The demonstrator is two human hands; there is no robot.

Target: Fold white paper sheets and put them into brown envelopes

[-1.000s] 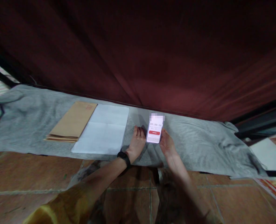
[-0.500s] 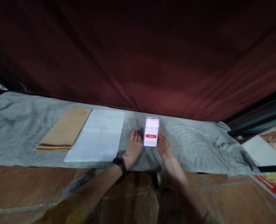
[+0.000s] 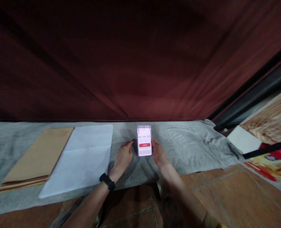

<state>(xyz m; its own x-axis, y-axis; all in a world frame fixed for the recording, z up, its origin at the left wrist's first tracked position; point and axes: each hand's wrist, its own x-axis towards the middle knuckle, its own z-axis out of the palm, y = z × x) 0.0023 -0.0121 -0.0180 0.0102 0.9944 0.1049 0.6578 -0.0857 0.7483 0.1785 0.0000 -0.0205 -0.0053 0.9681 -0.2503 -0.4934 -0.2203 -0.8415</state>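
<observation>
A lit phone (image 3: 144, 150) shows a timer at zeros and a red button, its top part blurred out. My right hand (image 3: 158, 152) has its fingers around the phone's right edge. My left hand (image 3: 124, 155), with a dark watch (image 3: 107, 182) on the wrist, is just left of the phone, apart from it. Its fingers are loosely bent and nothing shows in them. Left of that hand lies a stack of white paper sheets (image 3: 83, 158) with a crease across. Beside the sheets, partly against them, rests a pile of brown paper envelopes (image 3: 35, 155).
Grey cloth (image 3: 185, 145) covers the low, long surface under everything. Behind it hangs a dark red fabric (image 3: 135, 79). At the right are a dark frame bar (image 3: 254, 74), a white flat piece (image 3: 243, 139) and a colourful printed box (image 3: 273, 167). Tiled floor (image 3: 216, 193) lies in front.
The view has turned, so the sheets, envelopes and phone appear further left. My left hand has moved away from the phone's side, and its fingers are more bent. My right hand stays at the phone.
</observation>
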